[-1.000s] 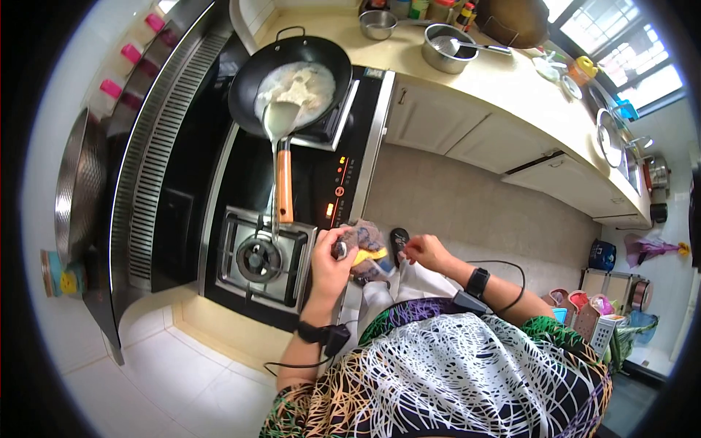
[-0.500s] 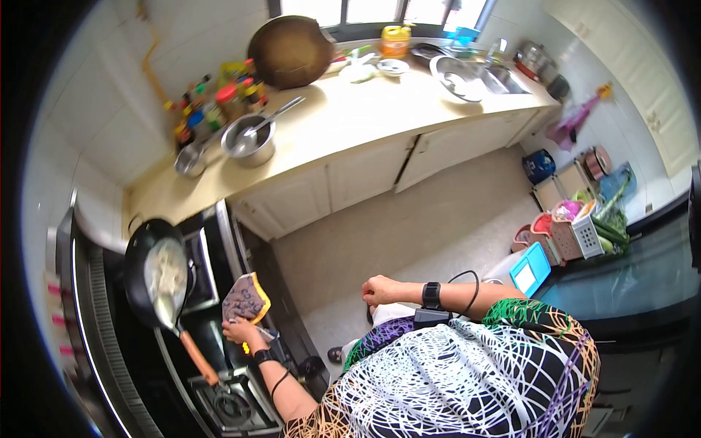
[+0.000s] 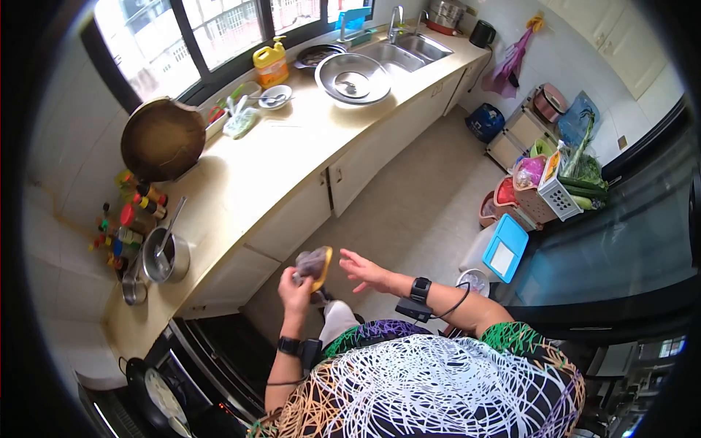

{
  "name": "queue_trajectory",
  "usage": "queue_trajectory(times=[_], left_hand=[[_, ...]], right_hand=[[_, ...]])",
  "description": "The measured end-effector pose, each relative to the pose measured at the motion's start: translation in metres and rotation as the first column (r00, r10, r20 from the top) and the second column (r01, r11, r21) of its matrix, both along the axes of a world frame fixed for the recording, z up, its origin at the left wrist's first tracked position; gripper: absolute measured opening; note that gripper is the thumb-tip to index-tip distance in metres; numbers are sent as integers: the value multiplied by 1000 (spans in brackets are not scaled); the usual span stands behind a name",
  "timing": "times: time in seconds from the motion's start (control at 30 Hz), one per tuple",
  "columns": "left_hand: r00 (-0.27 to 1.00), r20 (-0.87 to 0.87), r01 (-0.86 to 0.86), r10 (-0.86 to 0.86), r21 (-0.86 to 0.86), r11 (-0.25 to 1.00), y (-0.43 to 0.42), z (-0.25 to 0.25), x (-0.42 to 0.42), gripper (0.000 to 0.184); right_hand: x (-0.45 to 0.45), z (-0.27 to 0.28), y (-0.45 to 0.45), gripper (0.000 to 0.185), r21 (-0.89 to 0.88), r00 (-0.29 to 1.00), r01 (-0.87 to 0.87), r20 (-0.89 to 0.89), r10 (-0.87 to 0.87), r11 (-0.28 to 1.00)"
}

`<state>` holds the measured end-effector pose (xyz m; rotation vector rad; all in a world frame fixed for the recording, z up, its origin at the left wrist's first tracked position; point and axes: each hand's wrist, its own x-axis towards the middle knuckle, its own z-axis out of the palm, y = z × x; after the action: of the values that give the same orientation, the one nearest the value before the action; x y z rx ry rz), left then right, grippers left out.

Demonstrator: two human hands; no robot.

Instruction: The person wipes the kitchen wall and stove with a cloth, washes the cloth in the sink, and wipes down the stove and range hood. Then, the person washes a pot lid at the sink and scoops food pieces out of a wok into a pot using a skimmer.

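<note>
My left hand (image 3: 296, 293) is closed on a dark patterned cloth (image 3: 315, 266) with a yellow edge, perhaps a pot holder. The cloth is bunched and slightly blurred, held up in front of my body over the floor. Just right of it, my right hand (image 3: 369, 273) is open with its fingers spread, not touching the cloth. At the lower left, a black wok (image 3: 136, 374) sits on the stove, partly cut off by the view. Pale food (image 3: 162, 390) lies in it, with part of a utensil (image 3: 179, 427) showing.
Along the counter (image 3: 255, 171) stand a steel pot (image 3: 177, 266) with a ladle, sauce bottles (image 3: 128, 235), a large round brown lid or pan (image 3: 162, 139) and a steel basin (image 3: 339, 91). Vegetable baskets (image 3: 558, 193) and a blue-lidded bin (image 3: 504, 241) are at the right.
My left hand has lifted the cloth away from the stove and brought it in front of my body. My right hand has opened. The view has turned right, away from the stove.
</note>
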<state>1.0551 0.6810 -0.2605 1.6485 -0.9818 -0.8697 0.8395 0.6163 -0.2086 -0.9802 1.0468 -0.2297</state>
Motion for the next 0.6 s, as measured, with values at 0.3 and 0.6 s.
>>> queue_trajectory(times=[0.3,0.6], left_hand=[[458,-450,790,-767,-189,583,-190,72,-98,41],[677,-649,413,-348,-56,909,-422,15,-131,56]], right_hand=[[-48,22,-161,43,239,804,407,364,-470,882],[-142,43,-304,35,290,710,587,264,-653,756]])
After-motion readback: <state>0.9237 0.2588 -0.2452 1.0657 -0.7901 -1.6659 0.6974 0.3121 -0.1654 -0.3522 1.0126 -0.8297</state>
